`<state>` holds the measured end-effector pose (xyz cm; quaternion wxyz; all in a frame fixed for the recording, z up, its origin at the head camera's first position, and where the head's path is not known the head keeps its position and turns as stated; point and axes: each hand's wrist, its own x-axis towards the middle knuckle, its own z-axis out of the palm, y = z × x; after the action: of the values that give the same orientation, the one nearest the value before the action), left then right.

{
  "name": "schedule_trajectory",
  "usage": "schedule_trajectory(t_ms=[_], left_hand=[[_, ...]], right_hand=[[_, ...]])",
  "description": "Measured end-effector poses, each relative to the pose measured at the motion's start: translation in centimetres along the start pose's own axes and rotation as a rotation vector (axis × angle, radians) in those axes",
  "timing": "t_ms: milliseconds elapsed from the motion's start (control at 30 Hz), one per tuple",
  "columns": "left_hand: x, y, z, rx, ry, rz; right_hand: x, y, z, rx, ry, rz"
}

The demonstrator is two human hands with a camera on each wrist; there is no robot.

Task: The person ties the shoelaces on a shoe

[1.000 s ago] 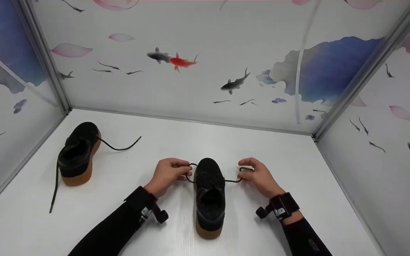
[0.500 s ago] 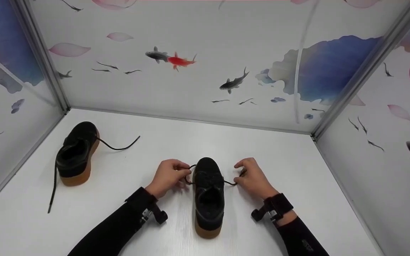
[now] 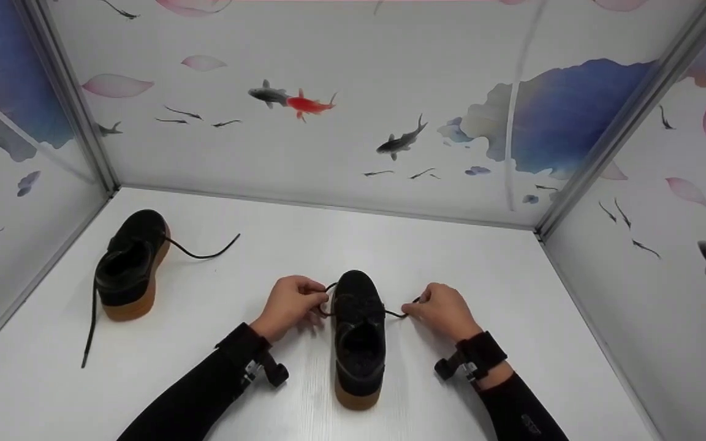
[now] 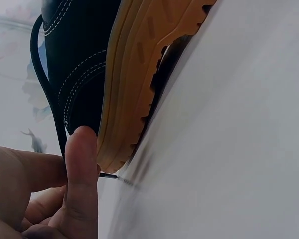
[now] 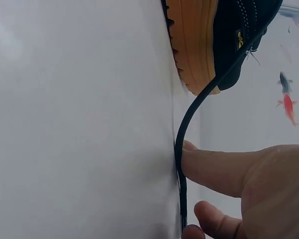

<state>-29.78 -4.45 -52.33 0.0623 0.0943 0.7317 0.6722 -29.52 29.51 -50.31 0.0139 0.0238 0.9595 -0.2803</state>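
Black and tan, the near shoe (image 3: 360, 324) sits between the two hands, toe pointing away, probably so each hand can reach one side. The left hand (image 3: 288, 306) pinches the left lace (image 4: 51, 102), thumb and fingers close together. The right hand (image 3: 445, 312) pinches the right lace (image 5: 191, 113), though some fingertips are hidden. The other shoe (image 3: 132, 266) stands well apart, leftward.
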Motion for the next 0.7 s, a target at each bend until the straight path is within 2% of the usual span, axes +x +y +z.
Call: schedule_trajectory(t_ms=[167, 333, 533, 700], left_hand=[[0.02, 0.03, 0.15, 0.001, -0.013, -0.001], [-0.08, 0.14, 0.12, -0.048, -0.026, -0.009], [-0.13, 0.42, -0.05, -0.132, -0.045, -0.052], [-0.22, 0.65, -0.35, -0.167, -0.093, -0.074]], right_hand=[[-0.31, -0.29, -0.20, -0.033, -0.011, 0.015], [-0.32, -0.53, -0.16, -0.020, 0.002, 0.016], [-0.28, -0.63, 0.09, 0.031, 0.009, -0.007], [-0.15, -0.56, 0.34, 0.075, -0.001, -0.010]])
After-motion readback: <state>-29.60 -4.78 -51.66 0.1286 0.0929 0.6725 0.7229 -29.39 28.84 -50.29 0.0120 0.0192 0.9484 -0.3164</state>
